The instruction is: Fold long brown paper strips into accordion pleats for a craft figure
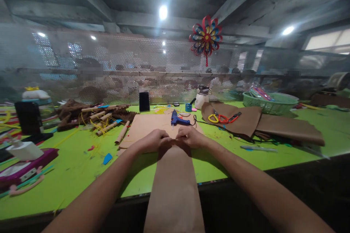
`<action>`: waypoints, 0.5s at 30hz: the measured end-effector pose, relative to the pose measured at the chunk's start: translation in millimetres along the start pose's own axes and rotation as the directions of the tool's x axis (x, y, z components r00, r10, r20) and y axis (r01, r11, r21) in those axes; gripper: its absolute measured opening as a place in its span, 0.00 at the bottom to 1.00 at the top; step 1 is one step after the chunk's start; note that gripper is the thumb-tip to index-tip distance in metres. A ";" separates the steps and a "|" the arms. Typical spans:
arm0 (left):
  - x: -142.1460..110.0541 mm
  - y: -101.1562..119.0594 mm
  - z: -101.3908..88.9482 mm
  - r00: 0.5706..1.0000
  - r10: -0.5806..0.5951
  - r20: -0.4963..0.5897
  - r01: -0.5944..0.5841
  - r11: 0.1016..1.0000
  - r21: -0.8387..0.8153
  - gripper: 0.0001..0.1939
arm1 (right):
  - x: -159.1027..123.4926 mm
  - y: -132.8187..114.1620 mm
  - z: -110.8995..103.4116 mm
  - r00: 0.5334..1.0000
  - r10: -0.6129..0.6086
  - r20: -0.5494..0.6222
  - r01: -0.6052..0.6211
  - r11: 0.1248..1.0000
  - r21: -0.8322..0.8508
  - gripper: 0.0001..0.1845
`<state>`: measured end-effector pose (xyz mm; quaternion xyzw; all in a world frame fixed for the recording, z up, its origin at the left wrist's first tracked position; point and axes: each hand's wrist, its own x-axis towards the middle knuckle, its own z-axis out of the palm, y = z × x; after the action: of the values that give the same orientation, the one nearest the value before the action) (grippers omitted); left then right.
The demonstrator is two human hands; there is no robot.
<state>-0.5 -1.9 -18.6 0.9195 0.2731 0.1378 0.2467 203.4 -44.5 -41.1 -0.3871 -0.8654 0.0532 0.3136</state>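
A long strip of brown paper (175, 189) runs from the table toward me and hangs over the front edge. My left hand (155, 140) is closed on the left side of its far end, fingers pinched. On the right side of that same end, my right hand (190, 137) pinches the paper too, the two hands almost meeting. Just beyond them a blue glue gun (179, 118) lies on a tan board (144, 123), its nozzle pointing toward my hands. The fold or edge between my fingertips is partly hidden.
Rolled brown paper tubes (105, 122) and crumpled paper lie at the left. Scissors (224, 118) rest on brown paper sheets (290, 127) at the right, near a green basket (273, 102). A phone (144, 102), a white jug (202, 98) and a purple power strip (30, 167) stand around.
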 end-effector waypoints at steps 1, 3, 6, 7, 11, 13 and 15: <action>-0.8 -0.8 -0.3 1.000 -0.020 0.012 0.020 1.000 0.007 0.21 | -0.2 0.0 -0.6 1.000 -0.003 0.002 0.003 1.000 0.002 0.10; -1.9 -1.2 -0.6 1.000 -0.017 0.007 0.017 0.998 0.064 0.22 | -0.6 -0.1 -2.1 1.000 -0.005 0.026 0.004 1.000 0.016 0.10; -3.0 2.3 -0.3 1.000 0.014 -0.019 -0.011 0.990 0.142 0.23 | -0.8 -0.8 -4.5 0.997 0.011 0.079 -0.014 0.999 0.037 0.11; -3.2 4.0 0.1 0.999 0.024 -0.023 -0.020 0.986 0.166 0.22 | -0.7 -1.4 -5.1 0.996 0.018 0.087 -0.022 0.999 0.040 0.11; -1.5 8.2 3.1 0.998 0.040 -0.047 -0.027 0.967 0.253 0.18 | 1.3 -6.3 -5.8 0.996 0.023 0.087 -0.028 0.998 0.049 0.11; 0.5 7.7 5.5 0.997 0.041 -0.061 -0.023 0.961 0.275 0.15 | 2.4 -8.5 -5.4 0.997 0.025 0.078 -0.030 0.997 0.066 0.11; 2.7 6.1 7.8 0.996 0.065 -0.066 -0.044 0.959 0.280 0.11 | 2.9 -9.5 -5.1 0.998 0.031 0.062 -0.037 0.996 0.087 0.10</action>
<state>7.3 -7.7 -21.6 0.9465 0.2731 0.1389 0.1009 198.9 -49.9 -32.5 -0.3858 -0.8647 0.1086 0.3029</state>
